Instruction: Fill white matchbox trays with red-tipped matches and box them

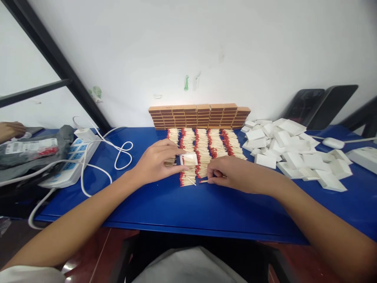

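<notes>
My left hand [160, 162] grips a small white matchbox tray [189, 156] between thumb and fingers, and some red-tipped matches lie in it. The tray is over one of several long rows of loose matches [202, 147] on the blue table. Just to the right, my right hand [222, 171] is closed in a pinch at the table surface. A single match [204, 181] with a red head sticks out from its fingertips to the left. Whether more matches are inside that hand is hidden.
Stacked brown matchboxes [196, 117] form a low wall behind the rows. A heap of white trays [290, 145] lies right, near dark phone-like slabs [319, 106] and a white device [365, 158]. A power strip [72, 161] with looping cables and another person's hand [11, 129] are left.
</notes>
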`<state>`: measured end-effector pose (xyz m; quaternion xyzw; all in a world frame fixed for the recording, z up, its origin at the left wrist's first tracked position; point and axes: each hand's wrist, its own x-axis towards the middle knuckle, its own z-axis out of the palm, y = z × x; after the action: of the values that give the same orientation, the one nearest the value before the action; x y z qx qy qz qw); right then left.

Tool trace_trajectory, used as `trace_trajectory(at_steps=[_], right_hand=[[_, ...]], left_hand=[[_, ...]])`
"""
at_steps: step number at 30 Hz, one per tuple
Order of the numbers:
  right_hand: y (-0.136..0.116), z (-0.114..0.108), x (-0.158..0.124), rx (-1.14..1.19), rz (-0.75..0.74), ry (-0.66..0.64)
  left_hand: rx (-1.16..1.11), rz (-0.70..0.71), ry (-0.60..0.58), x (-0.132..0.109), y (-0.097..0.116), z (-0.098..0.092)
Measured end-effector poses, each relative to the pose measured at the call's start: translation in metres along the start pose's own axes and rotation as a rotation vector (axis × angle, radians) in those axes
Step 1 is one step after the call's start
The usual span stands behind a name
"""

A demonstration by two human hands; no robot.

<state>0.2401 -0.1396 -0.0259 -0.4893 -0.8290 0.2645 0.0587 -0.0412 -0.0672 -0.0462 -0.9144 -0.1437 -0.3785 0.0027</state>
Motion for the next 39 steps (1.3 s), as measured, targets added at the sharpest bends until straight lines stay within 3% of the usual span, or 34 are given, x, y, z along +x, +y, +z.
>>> trace_trajectory(at_steps=[3,7,12,29,36,39], right_hand=[[-0.002,-0.003,0.000,0.070,-0.084,0.087],[-0.007,0.000,0.004,0.151,-0.165,0.314],[-0.007,0.014,0.013,0.038,-0.204,0.486],[-0.009,0.022,0.014,-0.021,-0.298,0.566],[-0.021,0.029,0.008,-0.049,-0.191,0.298],[-0.023,0.036,0.009,-0.062,-0.164,0.244]], left_hand=[[-0.027,0.008,0.007,0.001,0.002,0.002],[-0.064,-0.014,-0.002,0.001,0.007,0.005],[-0.121,-0.004,-0.008,0.001,0.014,0.009],[-0.057,-0.006,0.004,0.001,0.009,0.007],[0.076,-0.063,0.002,-0.001,-0.005,-0.001],[0.070,-0.072,-0.012,-0.002,-0.004,0.000]])
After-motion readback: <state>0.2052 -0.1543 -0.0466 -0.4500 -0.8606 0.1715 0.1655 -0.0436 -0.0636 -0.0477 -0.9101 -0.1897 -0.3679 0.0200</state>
